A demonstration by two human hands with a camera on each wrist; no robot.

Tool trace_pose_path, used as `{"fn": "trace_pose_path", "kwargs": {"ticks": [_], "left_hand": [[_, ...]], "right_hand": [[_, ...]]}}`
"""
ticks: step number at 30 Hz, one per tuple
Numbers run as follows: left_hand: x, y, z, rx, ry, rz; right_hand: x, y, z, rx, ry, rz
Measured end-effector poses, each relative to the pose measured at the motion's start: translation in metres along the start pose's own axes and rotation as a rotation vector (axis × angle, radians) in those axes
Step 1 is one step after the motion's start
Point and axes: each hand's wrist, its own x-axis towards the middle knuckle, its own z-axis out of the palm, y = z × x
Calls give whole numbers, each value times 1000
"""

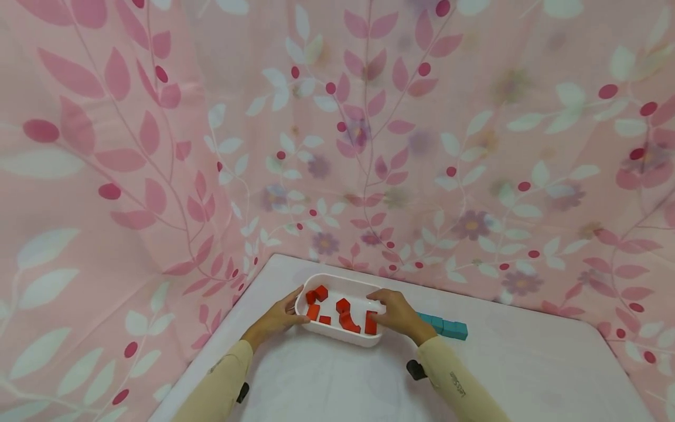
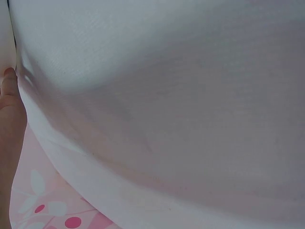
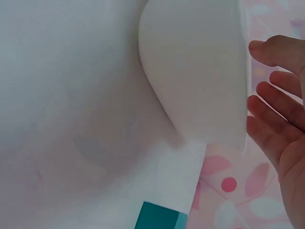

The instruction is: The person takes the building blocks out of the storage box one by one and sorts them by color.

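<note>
A white rectangular plastic tray [image 1: 337, 337] with rounded corners holds several red blocks, among them an upright-looking cube [image 1: 343, 305], a curved piece [image 1: 348, 322] and a long block [image 1: 371, 322] at the right end. My left hand [image 1: 279, 316] grips the tray's left end, thumb along the near side. Only part of that hand shows in the left wrist view. My right hand [image 1: 398, 313] reaches over the tray's right end, thumb beside the long red block. In the right wrist view its loosely spread fingers [image 3: 267, 112] lie along the rim, apart from the thumb.
A row of teal blocks [image 1: 453, 330] lies on the white-covered table [image 1: 527, 363], right of the tray and partly behind my right forearm. Pink floral curtains [image 1: 422, 146] hang along the table's far and left sides. Dark straps [image 1: 416, 369] show at my wrists.
</note>
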Motion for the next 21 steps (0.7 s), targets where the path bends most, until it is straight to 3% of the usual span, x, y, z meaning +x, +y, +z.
{"fn": "trace_pose_path", "kwargs": {"ticks": [10, 21], "left_hand": [[-1, 0, -2, -45, -67, 47], [2, -3, -3, 2, -30, 28]], "right_hand": [[15, -2, 21, -128, -161, 149], [21, -11, 27, -227, -231, 207]]}}
